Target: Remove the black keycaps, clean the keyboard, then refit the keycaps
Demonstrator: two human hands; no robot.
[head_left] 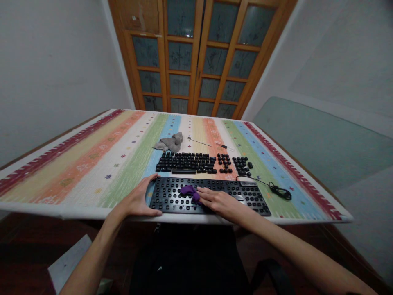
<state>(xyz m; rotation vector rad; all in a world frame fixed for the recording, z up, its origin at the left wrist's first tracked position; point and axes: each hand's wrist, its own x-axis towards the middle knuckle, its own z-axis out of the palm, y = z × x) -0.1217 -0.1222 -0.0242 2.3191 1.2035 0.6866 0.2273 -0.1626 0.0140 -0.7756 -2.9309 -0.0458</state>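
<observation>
A black keyboard base (172,200) with its keycaps off lies along the table's near edge. Its left end is gripped by my left hand (139,198), fingers at the far corner and thumb along the near edge. My right hand (217,200) presses a crumpled purple cloth (189,191) onto the middle of the base, fingers closed over the cloth's right part. Just beyond the base, the loose black keycaps (186,162) are laid out in keyboard order, with a smaller group (242,165) at the right.
A grey cloth (170,142) is bunched behind the keycaps. Nearby lie a thin rod-like tool (199,141) and a small black-and-wire tool (224,146). The coiled cable (280,191) rests right of the base. A striped tablecloth (123,164) covers the table; wooden glazed doors (196,61) stand behind.
</observation>
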